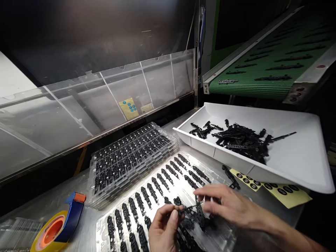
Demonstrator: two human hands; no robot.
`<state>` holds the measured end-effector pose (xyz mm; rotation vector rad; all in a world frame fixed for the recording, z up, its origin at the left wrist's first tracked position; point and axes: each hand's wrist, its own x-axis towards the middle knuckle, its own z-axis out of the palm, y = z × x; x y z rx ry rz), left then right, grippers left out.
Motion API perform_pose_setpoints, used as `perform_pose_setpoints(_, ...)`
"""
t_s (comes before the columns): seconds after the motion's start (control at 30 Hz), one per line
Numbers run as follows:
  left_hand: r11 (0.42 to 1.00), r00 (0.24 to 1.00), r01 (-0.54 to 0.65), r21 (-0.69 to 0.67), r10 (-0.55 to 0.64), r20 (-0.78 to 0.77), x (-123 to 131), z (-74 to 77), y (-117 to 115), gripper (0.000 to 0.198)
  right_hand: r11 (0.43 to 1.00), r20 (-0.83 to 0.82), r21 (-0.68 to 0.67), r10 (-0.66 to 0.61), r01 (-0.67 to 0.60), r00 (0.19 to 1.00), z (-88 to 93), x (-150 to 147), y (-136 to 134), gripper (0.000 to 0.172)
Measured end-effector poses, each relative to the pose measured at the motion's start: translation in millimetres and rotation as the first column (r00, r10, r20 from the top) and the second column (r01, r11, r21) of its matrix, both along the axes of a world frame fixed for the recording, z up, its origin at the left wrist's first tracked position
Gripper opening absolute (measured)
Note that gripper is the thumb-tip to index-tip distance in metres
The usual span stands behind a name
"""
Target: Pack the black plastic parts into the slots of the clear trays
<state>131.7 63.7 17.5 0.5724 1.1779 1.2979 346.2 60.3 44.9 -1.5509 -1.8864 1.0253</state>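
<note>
Head view: a black part (190, 210) juts rightward from the left grip (166, 228).

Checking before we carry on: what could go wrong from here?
The left hand pinches a black part amid loose black parts, which could snag it. The right hand is close to the parts seated in the clear tray and might nudge them. One stray black part lies beside the white bin and could be overlooked.
</note>
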Motion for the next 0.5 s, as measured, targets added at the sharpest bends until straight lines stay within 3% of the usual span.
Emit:
perform_pose_setpoints(0.07,0.997,0.998,0.068,0.021,-0.068,-0.001,12.1,-1.1,5.5,0.035,0.999,-0.082,0.049,-0.014,0.018,0.997,-1.4,-13.2,-11.1,0.035)
perform_pose_setpoints(0.1,0.995,0.992,0.093,0.037,-0.089,-0.084,18.1,-3.6,6.5,0.031,0.992,-0.096,0.116,-0.047,0.058,0.994,-4.6,-17.0,-11.6,0.032)
perform_pose_setpoints(0.17,0.982,0.9,0.159,0.105,-0.1,-0.425,29.0,-11.8,4.5,0.028,0.932,-0.069,0.331,-0.132,0.148,0.989,-14.9,-19.2,-4.0,0.032)
perform_pose_setpoints(0.23,0.937,0.612,0.309,0.164,-0.064,-0.788,38.1,-22.7,-1.7,0.026,0.818,0.029,0.557,-0.192,0.144,0.981,-27.7,-17.6,11.0,0.03)
perform_pose_setpoints(0.3,0.879,0.324,0.45,0.159,0.005,-0.946,44.9,-33.8,-9.2,0.022,0.718,0.162,0.695,-0.221,0.048,0.962,-39.6,-16.8,27.1,0.028)
perform_pose_setpoints(0.33,0.861,0.247,0.484,0.154,0.035,-0.968,47.2,-38.6,-12.5,0.018,0.689,0.232,0.724,-0.227,-0.013,0.946,-44.6,-17.3,33.8,0.028)
perform_pose_setpoints(0.4,0.851,0.2,0.493,0.182,0.092,-0.975,49.5,-45.9,-16.8,0.013,0.658,0.354,0.742,-0.222,-0.128,0.908,-52.2,-19.4,42.4,0.03)
perform_pose_setpoints(0.5,0.819,0.23,0.51,0.264,0.166,-0.959,47.5,-52.1,-18.4,0.011,0.674,0.454,0.701,-0.17,-0.232,0.875,-57.6,-21.9,44.6,0.03)
